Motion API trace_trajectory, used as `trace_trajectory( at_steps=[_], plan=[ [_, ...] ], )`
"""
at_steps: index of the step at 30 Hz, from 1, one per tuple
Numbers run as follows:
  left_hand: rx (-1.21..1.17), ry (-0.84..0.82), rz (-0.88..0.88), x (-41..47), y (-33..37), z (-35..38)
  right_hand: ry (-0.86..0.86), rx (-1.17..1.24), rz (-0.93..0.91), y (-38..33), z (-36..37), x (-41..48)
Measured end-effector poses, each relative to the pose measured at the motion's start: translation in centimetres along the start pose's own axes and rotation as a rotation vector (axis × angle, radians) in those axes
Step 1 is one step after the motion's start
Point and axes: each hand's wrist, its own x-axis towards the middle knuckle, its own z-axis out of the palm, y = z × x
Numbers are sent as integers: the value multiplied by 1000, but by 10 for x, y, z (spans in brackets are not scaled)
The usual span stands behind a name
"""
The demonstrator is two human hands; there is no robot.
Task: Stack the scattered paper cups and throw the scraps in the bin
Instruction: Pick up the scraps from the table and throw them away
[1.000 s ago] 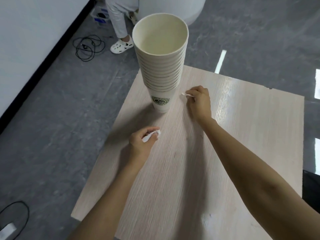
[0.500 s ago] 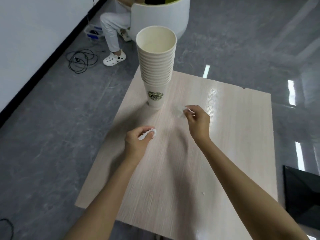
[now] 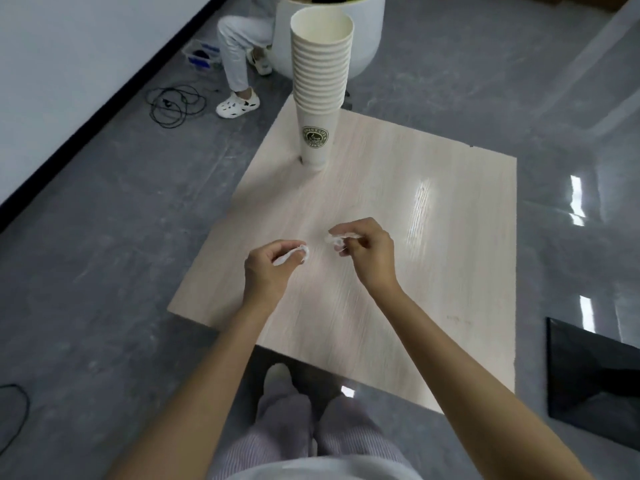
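Both hands had drawn back from the cups [image 3: 320, 88], left hand [image 3: 266, 270] and right hand [image 3: 370, 254] each pinching a scrap [image 3: 337, 239]; binning remained.

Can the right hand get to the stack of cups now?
Likely yes: only bare table lies between the right hand and the cup stack. But it pinches a white scrap, so its grip is not free for the cups.
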Motion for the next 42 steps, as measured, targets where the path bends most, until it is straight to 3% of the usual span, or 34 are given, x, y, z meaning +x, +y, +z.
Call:
trace_trajectory(
  at_steps=[7, 16, 26, 34, 42],
  plan=[
    [-33, 191, -60, -76, -17, 14, -233, -81, -5, 6, -16, -46],
    [-307, 514, -162, -218, -44, 45, -612, -15, -75, 22, -47, -149],
    [-433, 903, -285, -376, -88, 19, -1017, -85, -144, 4, -12, -276],
    [-440, 1206, -311, -539, -124, 5, -1347, -109, -260, 10, 12, -427],
    [-472, 1472, -382, -760, -160, 35, -1589, -111, -254, 27, -27, -639]
  ],
)
